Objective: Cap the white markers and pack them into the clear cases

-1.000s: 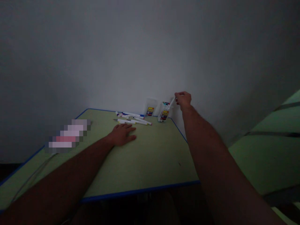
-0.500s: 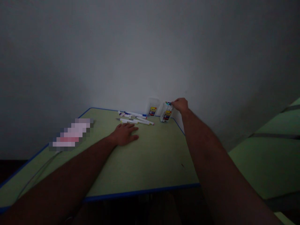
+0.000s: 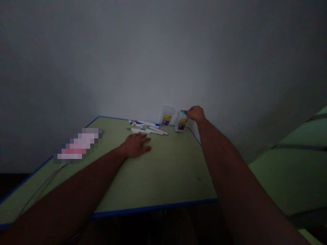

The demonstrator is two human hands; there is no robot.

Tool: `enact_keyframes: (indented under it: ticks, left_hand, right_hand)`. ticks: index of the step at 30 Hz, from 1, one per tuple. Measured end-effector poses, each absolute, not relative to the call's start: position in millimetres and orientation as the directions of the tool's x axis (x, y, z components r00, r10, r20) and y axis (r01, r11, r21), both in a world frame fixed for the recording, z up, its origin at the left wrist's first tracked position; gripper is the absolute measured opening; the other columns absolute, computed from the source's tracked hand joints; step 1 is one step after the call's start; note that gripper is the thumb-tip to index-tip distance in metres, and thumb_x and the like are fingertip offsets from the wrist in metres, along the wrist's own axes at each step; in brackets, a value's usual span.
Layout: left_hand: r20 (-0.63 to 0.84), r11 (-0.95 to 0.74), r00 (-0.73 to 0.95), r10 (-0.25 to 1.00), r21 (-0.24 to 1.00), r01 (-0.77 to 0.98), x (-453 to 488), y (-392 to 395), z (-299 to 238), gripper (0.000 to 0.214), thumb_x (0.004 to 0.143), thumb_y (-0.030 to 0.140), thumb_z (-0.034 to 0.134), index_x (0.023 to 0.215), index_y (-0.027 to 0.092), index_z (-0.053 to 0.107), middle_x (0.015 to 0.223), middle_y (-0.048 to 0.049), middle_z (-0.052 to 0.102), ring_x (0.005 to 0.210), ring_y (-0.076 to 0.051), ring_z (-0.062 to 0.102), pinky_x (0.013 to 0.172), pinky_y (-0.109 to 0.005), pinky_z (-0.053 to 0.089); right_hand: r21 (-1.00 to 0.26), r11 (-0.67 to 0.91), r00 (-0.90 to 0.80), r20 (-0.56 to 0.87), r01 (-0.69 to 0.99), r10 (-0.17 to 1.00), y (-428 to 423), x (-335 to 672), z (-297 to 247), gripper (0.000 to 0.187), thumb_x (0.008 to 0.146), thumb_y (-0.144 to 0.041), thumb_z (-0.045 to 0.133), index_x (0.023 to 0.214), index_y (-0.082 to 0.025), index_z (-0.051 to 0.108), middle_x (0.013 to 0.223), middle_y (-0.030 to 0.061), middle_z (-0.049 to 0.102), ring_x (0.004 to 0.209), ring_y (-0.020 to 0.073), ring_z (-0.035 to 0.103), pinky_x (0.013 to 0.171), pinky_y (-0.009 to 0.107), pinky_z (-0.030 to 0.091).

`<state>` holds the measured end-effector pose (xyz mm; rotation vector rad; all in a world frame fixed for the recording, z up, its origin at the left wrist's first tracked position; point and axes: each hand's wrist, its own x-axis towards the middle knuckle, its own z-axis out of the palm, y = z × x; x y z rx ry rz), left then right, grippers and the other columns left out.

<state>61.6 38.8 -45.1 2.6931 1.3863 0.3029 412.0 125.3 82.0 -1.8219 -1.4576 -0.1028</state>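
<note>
My left hand lies flat and open on the green table, fingers spread, just in front of several white markers lying loose near the far edge. My right hand is stretched to the far right corner, its fingers pinched at the top of a clear marker case that stands upright with markers inside. Whether a marker is still between the fingers is too dark and small to tell. A second clear case part with a yellow label stands just left of it against the wall.
A blurred-out pink and white object lies at the table's left side, with a thin cable running toward the near left edge. The table has a blue rim and meets a grey wall. Another green table stands to the right.
My right hand came down with a white marker from above the case to the case's top. The marker no longer shows above the hand. My left hand stayed flat.
</note>
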Motion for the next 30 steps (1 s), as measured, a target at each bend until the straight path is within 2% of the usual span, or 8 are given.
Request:
enact_keyframes:
  ticks: [4,11,19,23,26,28,30]
  left_hand:
    - [0.134,-0.586,0.571,0.81,0.179,0.79,62,39,-45,0.071,0.089,0.069,0.039,0.146,0.029,0.05,0.157,-0.0098,0.042,0.143,-0.035,0.037,0.115,-0.054,0.026]
    - [0.138,-0.584,0.567,0.812,0.179,0.792,62,39,-46,0.07,0.089,0.07,0.04,0.146,0.031,0.051,0.157,-0.0092,0.043,0.143,-0.034,0.037,0.115,-0.053,0.026]
    - [0.139,-0.582,0.565,0.813,0.179,0.793,63,38,-43,0.071,0.089,0.069,0.04,0.145,0.028,0.052,0.156,-0.0107,0.043,0.143,-0.036,0.037,0.114,-0.055,0.027]
    - [0.143,-0.587,0.569,0.81,0.177,0.79,63,39,-44,0.07,0.089,0.068,0.04,0.145,0.028,0.052,0.155,-0.0105,0.044,0.142,-0.033,0.039,0.115,-0.052,0.027]
    - [0.165,-0.599,0.576,0.8,0.173,0.782,63,40,-46,0.07,0.089,0.067,0.041,0.143,0.026,0.055,0.153,-0.0115,0.047,0.14,-0.031,0.042,0.115,-0.049,0.029]
    - [0.196,-0.608,0.577,0.793,0.187,0.772,62,42,-47,0.068,0.088,0.065,0.044,0.139,0.024,0.059,0.149,-0.0112,0.052,0.137,-0.029,0.046,0.115,-0.045,0.031]
    - [0.215,-0.6,0.561,0.799,0.23,0.766,60,43,-44,0.063,0.086,0.061,0.047,0.132,0.023,0.065,0.142,-0.0094,0.059,0.131,-0.027,0.053,0.112,-0.04,0.036]
  right_hand:
    - [-0.371,-0.127,0.318,0.518,0.92,0.794,123,409,83,0.008,0.07,-0.019,0.07,0.073,-0.011,0.072,0.081,0.0168,0.073,0.088,0.0268,0.07,0.077,0.037,0.055]
    - [-0.362,-0.117,0.308,0.53,0.925,0.79,117,406,85,0.011,0.072,-0.019,0.069,0.078,-0.011,0.074,0.086,0.0168,0.073,0.088,0.0261,0.069,0.08,0.037,0.055]
    - [-0.545,-0.026,0.422,0.616,0.838,0.666,93,375,71,0.014,0.079,-0.023,0.06,0.077,-0.016,0.072,0.083,0.0096,0.073,0.079,0.0201,0.066,0.078,0.031,0.052]
    - [-0.662,0.022,0.433,0.515,0.749,0.739,76,340,35,0.019,0.08,-0.031,0.059,0.073,-0.018,0.071,0.078,0.0055,0.073,0.077,0.0189,0.066,0.073,0.027,0.05]
    - [-0.763,0.023,0.452,0.406,0.646,0.794,68,314,5,0.023,0.08,-0.034,0.059,0.07,-0.017,0.071,0.074,0.0056,0.073,0.072,0.0185,0.066,0.068,0.026,0.048]
    - [-0.832,0.012,0.448,0.311,0.555,0.838,66,298,-12,0.029,0.083,-0.038,0.056,0.072,-0.016,0.072,0.073,0.0059,0.073,0.07,0.018,0.066,0.065,0.025,0.047]
    - [-0.843,0.001,0.436,0.28,0.539,0.855,66,286,-26,0.035,0.087,-0.041,0.052,0.072,-0.016,0.072,0.074,0.006,0.073,0.07,0.018,0.067,0.066,0.025,0.047]
